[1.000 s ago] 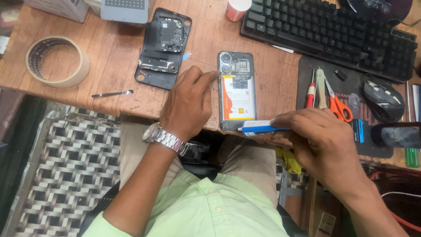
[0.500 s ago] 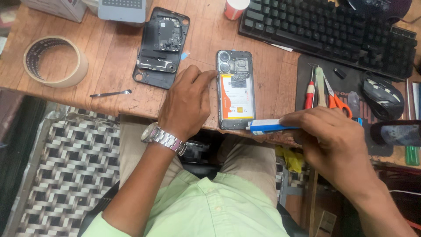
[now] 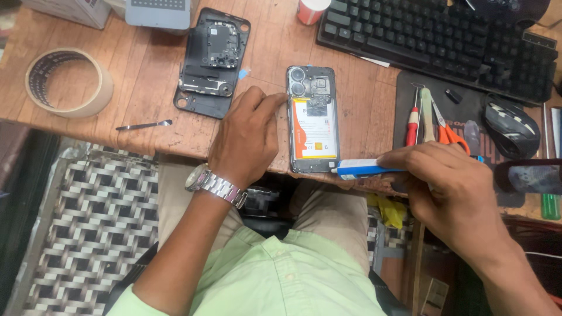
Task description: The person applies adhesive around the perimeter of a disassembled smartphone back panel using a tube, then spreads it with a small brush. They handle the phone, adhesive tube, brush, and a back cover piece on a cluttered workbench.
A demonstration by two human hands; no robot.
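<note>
Two hands at desk edge, left hand steadying opened phone

We can't see the left hand's fingertips behind the phone's edge. Right hand hides most of the tube. Cup, box cut off at top; mat tools too small to ID.

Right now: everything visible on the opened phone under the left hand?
The opened phone lies flat, back up, near the wooden desk's front edge, back cover off. Two camera lenses sit top left, dark circuitry beside them, and a white and orange battery fills the middle inside a dark frame. The left hand rests against its left edge, fingers touching the upper side. The right hand points a blue-and-white tube at its lower right corner.
</note>
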